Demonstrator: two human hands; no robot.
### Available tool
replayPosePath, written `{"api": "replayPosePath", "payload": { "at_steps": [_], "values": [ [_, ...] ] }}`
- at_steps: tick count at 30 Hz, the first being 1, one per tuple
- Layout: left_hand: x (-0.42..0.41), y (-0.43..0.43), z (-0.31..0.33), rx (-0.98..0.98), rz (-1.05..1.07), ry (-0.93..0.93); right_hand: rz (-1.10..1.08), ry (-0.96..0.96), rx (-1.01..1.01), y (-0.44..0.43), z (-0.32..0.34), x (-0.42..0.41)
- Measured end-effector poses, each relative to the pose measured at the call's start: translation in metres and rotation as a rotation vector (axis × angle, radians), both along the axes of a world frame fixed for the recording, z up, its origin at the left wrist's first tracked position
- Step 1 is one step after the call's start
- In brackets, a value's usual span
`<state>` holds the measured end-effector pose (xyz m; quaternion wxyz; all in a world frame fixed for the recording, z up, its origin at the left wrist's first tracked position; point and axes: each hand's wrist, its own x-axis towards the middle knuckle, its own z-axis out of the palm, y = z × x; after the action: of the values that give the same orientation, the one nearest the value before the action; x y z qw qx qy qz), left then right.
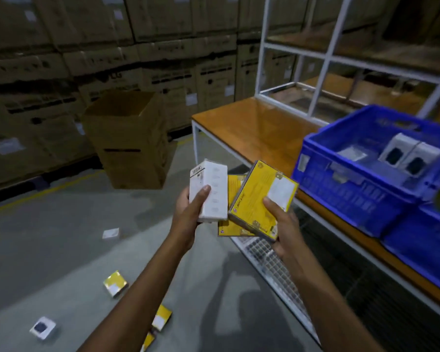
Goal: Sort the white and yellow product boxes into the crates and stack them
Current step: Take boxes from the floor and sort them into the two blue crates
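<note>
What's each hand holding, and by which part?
The left hand grips the white box by its lower left edge, thumb across the face. The right hand holds the front yellow box by its lower right corner.

Legible markings: one brand mark.
"LG" is printed on a stacked brown carton (112, 81); print on the white box (210, 184) and yellow box (261, 196) is too blurred to read.

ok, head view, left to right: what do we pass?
Small white box on floor → open brown cardboard carton → white product box in left hand → yellow product box in right hand → blue plastic crate.
</note>
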<state>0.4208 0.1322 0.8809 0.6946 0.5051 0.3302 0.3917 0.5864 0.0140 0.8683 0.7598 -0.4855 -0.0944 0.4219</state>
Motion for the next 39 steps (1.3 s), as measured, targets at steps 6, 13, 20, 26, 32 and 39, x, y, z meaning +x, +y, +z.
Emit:
{"api": "replayPosePath", "payload": {
  "at_steps": [6,13,20,26,32,39],
  "values": [
    [0.071,0.019,-0.002,0.250,-0.156,0.085,-0.221,-0.314,-0.039,-0.018,0.015,0.052],
    [0.148,0.029,0.030,0.376,-0.369,0.028,-0.452,-0.420,-0.098,-0.029,0.040,0.091],
    [0.247,0.005,0.075,0.527,-0.615,-0.005,-0.773,-0.423,-0.064,-0.068,0.068,0.128],
    [0.319,-0.033,0.090,0.542,-0.672,-0.013,-0.958,-0.355,-0.030,-0.112,0.075,0.158],
    [0.398,-0.041,0.086,0.499,-0.602,0.098,-1.011,-0.289,-0.019,-0.147,0.079,0.201],
    [0.453,-0.072,0.069,0.882,-0.410,0.584,-0.952,-0.200,0.025,-0.187,0.080,0.262]
  ]
}}
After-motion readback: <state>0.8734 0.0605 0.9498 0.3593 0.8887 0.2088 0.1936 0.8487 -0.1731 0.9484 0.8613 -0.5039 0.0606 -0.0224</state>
